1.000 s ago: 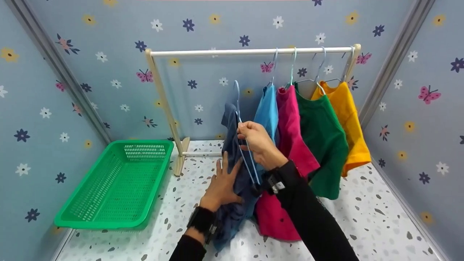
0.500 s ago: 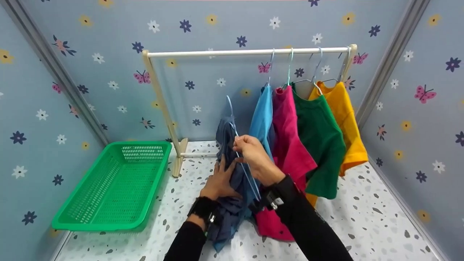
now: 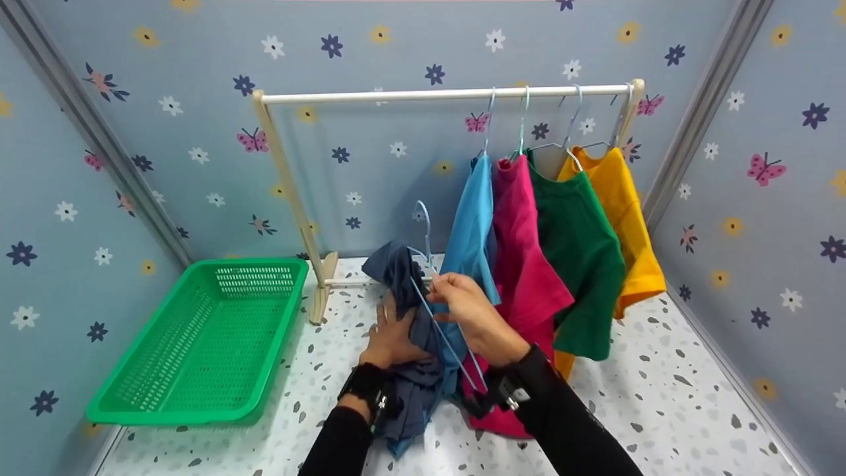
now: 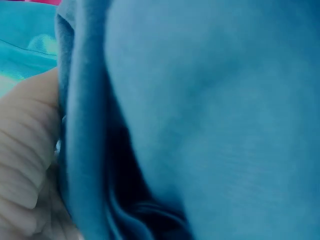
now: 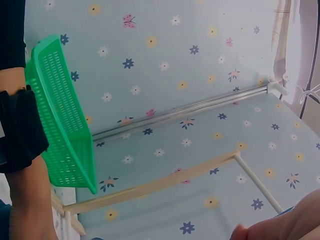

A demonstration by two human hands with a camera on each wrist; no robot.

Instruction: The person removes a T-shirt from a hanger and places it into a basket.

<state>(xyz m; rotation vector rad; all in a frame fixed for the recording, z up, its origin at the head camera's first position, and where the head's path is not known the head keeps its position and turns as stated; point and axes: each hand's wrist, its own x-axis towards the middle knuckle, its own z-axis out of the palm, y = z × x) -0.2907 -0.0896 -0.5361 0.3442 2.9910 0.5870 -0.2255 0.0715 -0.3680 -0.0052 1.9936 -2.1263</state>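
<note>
In the head view, my right hand [image 3: 470, 314] pinches a light-blue wire hanger [image 3: 426, 231] near its neck, below the hook. The hanger tilts, its lower end close to my right wrist. Left of it a dark blue garment [image 3: 410, 396] stands bunched over the speckled floor, its top folded to the left. My left hand [image 3: 390, 338] rests on the garment's left side with fingers spread. In the left wrist view, blue cloth [image 4: 215, 110] fills most of the picture beside my left hand [image 4: 25, 145]. Only a bit of my right hand [image 5: 287, 225] shows in the right wrist view.
A garment rack [image 3: 377, 97] stands against the flowered wall. On its right half hang a light-blue garment [image 3: 470, 218], a pink one [image 3: 519, 231], a green one [image 3: 578, 244] and a yellow one [image 3: 621, 198]. A green plastic basket [image 3: 178, 418] sits at the left.
The hanger has come down in my right hand, and its hook stands lower. The garment's top has slumped left. My left hand stays on the garment, slightly further left.
</note>
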